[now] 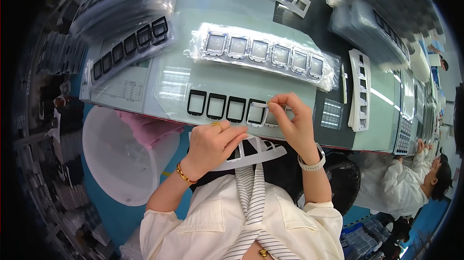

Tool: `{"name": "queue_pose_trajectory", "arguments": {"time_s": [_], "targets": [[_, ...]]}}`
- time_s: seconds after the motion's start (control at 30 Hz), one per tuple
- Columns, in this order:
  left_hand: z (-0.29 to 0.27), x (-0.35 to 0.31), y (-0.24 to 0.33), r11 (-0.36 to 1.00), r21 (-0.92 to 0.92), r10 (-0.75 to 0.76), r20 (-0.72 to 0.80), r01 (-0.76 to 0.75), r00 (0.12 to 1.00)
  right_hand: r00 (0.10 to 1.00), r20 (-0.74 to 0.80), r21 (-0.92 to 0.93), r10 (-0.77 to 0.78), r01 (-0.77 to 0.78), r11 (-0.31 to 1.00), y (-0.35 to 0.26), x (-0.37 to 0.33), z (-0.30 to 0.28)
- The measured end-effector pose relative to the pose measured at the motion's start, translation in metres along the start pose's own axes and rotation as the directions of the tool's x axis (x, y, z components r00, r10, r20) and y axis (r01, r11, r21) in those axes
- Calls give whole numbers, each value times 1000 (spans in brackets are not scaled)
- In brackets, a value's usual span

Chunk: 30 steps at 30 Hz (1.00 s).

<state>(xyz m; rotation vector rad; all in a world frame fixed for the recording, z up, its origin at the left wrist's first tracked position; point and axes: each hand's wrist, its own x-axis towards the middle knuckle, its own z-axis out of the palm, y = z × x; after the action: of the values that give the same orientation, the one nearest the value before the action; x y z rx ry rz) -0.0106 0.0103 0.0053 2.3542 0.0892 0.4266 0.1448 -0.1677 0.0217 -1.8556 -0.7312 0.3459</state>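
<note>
A row of small black rectangular frames lies along the near edge of the glass-topped table. My right hand pinches thumb and forefinger together at the upper right corner of the fourth frame, over pale film-like pieces; what sits between the fingertips is too small to make out. My left hand is at the table edge below the row, its fingers closed, with the fingertips near the lower edge of the fourth frame. A white die-cut strip with window openings hangs below the edge beside my left hand, which seems to grip its upper part.
Beyond the row lies a clear plastic tray of silvery frames. Stacked trays stand at the left and right. White cut strips lie on a dark mat. A white tub stands below left; a co-worker sits right.
</note>
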Motion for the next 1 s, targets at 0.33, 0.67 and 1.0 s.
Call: {"name": "queue_pose_trajectory", "arguments": {"time_s": [0.33,0.67,1.0], "targets": [[4,-1,-3,995,88,43,-10,-42,999,998,18,-31,52,-51,998,4,1,5],[5,0,-3,995,85,46,-24,-44,999,1000,4,-72,24,-24,997,2,1,5],[9,-2,1,987,143,75,-6,-73,997,1000,-7,-78,-6,6,997,4,1,6]]}}
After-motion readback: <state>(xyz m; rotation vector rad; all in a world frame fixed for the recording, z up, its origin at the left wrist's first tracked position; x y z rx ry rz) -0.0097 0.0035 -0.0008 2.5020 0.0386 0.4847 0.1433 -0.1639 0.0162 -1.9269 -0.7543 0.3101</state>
